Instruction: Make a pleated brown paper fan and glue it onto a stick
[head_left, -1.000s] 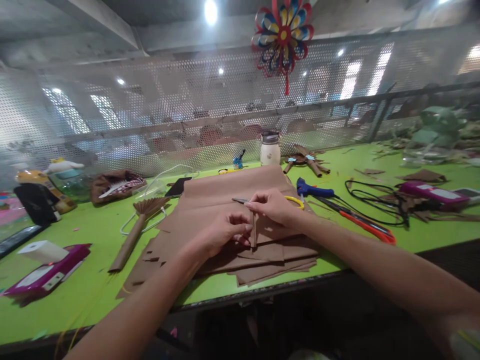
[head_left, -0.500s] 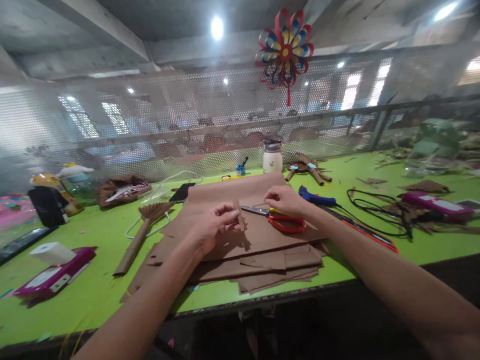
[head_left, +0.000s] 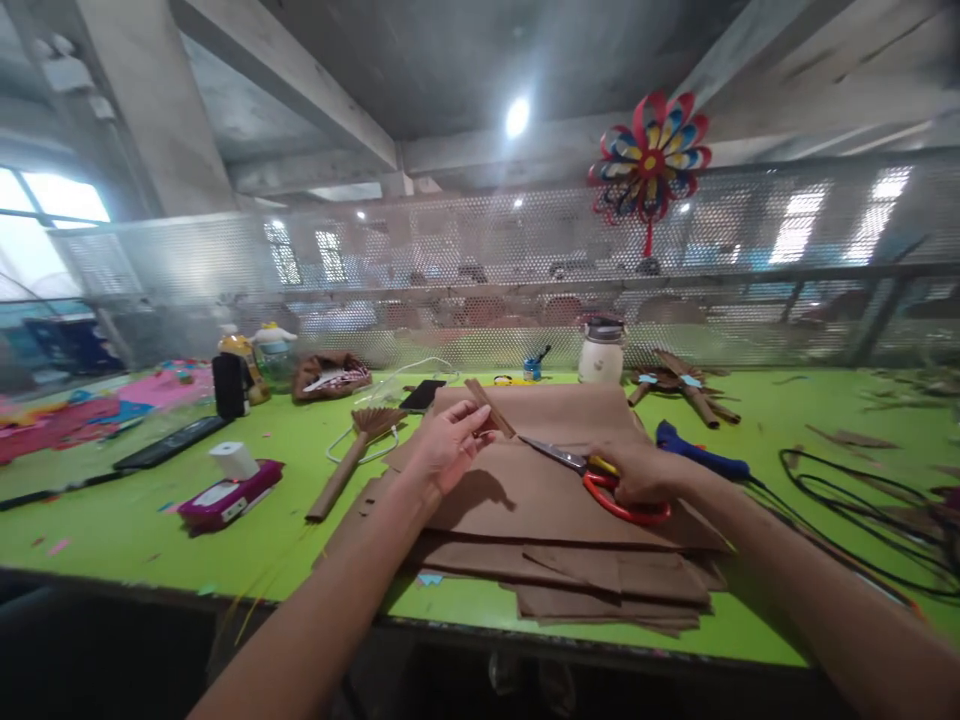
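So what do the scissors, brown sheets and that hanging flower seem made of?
Scissors: blades look like metal, grey with a sheen; the smooth red-and-yellow handles are probably plastic.
Brown sheets: matt, probably paper or thin card, judging by the cut edges.
Hanging flower: looped coloured strips, perhaps paper or plastic; too far to tell.
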